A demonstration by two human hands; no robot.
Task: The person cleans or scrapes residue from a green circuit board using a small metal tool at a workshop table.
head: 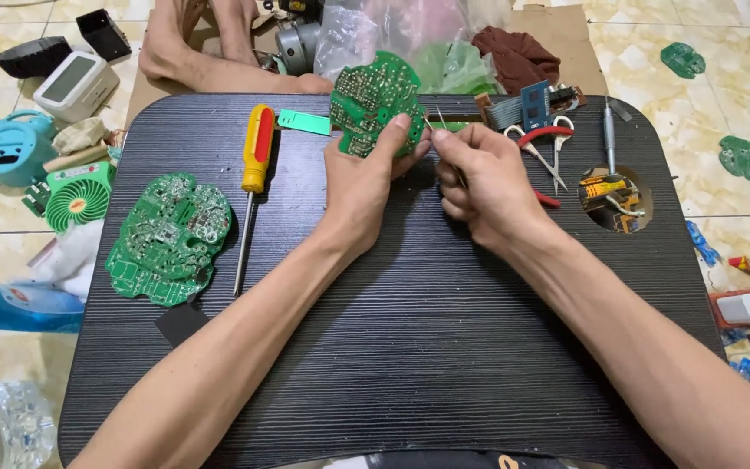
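Above the worktop's (410,347) far edge, the left hand (362,178) has its fingers clamped on the rim of a green circuit board (373,100), held upright. The right hand (483,178) has its fingers pinched together on thin tweezers (434,122) touching the board's edge. The board looks light, stiff and fragile, and is best gripped by its bare edges. A second board (167,239) and a screwdriver (253,174) lie near the left edge.

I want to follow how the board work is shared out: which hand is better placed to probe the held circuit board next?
Probably the right hand: it pinches tweezers whose tips sit at the green circuit board, while the left hand is occupied gripping that board.
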